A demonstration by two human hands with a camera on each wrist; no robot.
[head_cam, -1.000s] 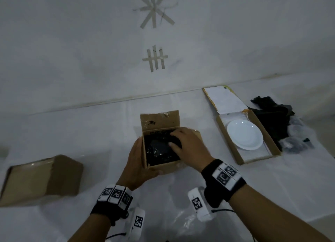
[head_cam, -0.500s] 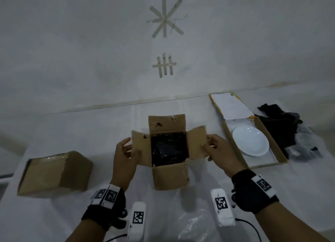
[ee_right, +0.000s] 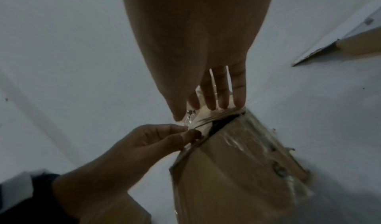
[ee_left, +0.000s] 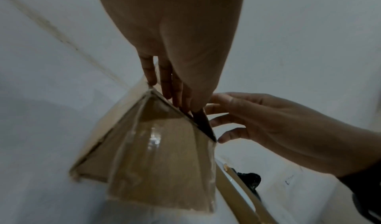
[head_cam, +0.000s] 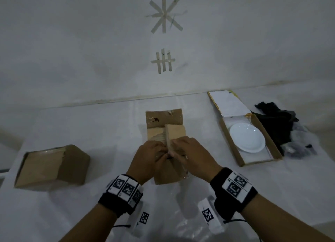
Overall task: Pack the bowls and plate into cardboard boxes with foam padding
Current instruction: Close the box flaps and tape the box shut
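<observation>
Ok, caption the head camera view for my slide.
Closing a small brown cardboard box: left hand and right hand fold its side flaps; round white plate lies boxed nearby.

A tape star (head_cam: 165, 13) is sticking to the white wall (head_cam: 72, 42) well beyond and above the right grip (head_cam: 192, 156), and a tape tally mark (head_cam: 163, 61) is sitting below the star. The white-covered surface (head_cam: 90, 129) is spreading around the grip, with crinkled clear plastic (head_cam: 183, 229) lying on it back behind the grip.

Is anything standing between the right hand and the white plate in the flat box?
Nothing visible does: between the right hand and the plate lie only bare table cover and the low wall of the flat box.
</observation>
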